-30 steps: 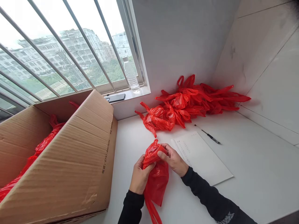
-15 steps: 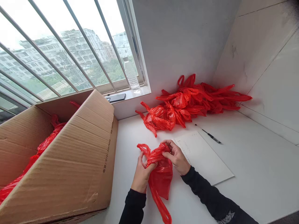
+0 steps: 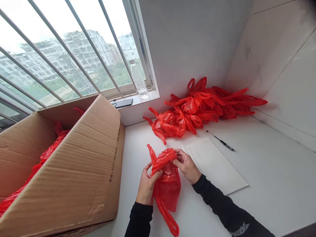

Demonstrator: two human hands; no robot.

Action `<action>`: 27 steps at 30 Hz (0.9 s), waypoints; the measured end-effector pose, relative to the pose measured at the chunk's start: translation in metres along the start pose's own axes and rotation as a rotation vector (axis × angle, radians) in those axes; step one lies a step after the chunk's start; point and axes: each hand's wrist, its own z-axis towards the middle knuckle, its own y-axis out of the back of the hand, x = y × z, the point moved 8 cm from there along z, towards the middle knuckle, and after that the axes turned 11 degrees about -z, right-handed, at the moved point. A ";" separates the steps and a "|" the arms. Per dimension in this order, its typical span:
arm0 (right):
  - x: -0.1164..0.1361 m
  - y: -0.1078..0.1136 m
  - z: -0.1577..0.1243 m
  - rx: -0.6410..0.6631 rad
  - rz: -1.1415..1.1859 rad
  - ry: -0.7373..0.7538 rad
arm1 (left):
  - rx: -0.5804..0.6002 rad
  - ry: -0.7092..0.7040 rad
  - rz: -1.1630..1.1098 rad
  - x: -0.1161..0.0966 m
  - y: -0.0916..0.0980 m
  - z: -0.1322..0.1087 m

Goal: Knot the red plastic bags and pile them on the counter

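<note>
Your left hand [image 3: 145,186] grips the left side of a red plastic bag [image 3: 169,191], its thumb pressed over the gathered film and its fingers mostly hidden behind. Your right hand [image 3: 187,166] pinches the upper right edge of the same bag between thumb and fingers. The bag is in front of you, above the white tabletop [image 3: 271,171]; one strip of it sticks up past your left fingertips, and a long loop hangs down toward you by your left wrist. You wear black sleeves [image 3: 222,204] on both arms.

Just beyond your right hand lies a paper pad [image 3: 219,171] with small writing, and near its far edge a black pen [image 3: 223,143]. A heap of red bags [image 3: 190,108] sits against the wall. To your left stands an open cardboard box [image 3: 74,171] with more red plastic [image 3: 46,153] inside. On the windowsill [image 3: 153,94] are a clear bottle [image 3: 139,79] and a dark phone [image 3: 122,103]
</note>
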 end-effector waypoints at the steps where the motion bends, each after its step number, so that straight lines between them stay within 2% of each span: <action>1: 0.000 0.001 0.000 -0.008 0.005 0.001 | 0.022 0.022 0.005 0.005 -0.001 0.000; 4: 0.000 0.002 -0.001 -0.009 0.012 0.005 | 0.107 0.053 0.028 0.013 -0.010 -0.002; 11: 0.003 -0.016 -0.007 0.109 -0.067 -0.050 | 0.169 -0.043 0.118 -0.007 -0.020 -0.008; 19: 0.005 -0.004 -0.004 -0.019 -0.107 -0.021 | 0.271 0.004 0.198 -0.001 -0.035 -0.019; 23: 0.008 -0.003 -0.005 -0.020 -0.118 -0.021 | 0.257 -0.020 0.212 -0.007 -0.038 -0.023; 27: 0.007 -0.010 -0.009 0.051 -0.099 -0.056 | 0.191 -0.088 0.128 -0.017 -0.031 -0.020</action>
